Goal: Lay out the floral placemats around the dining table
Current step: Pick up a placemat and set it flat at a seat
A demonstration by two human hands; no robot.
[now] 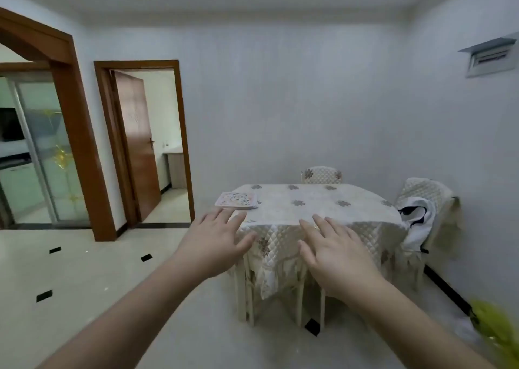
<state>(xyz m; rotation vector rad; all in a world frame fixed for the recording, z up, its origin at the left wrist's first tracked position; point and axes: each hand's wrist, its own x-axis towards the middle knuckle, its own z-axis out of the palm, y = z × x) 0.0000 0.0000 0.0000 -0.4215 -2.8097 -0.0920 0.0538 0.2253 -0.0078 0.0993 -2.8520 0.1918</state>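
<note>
A stack of floral placemats [236, 200] with pink edges lies on the far left corner of the dining table [317, 203], which wears a cream quilted cloth with flower motifs. My left hand [216, 239] is stretched forward, fingers spread, holding nothing, just below and in front of the stack. My right hand [334, 253] is also held out with fingers apart, in front of the table's near edge. Both hands are in the air, some way short of the table.
A padded chair [322, 175] stands behind the table, another [427, 200] at its right with a white and black garment [418, 219] draped over it. Chairs are tucked under the near side. A wooden door [134, 144] stands open on the left. Something yellow-green [497, 332] is at the right edge.
</note>
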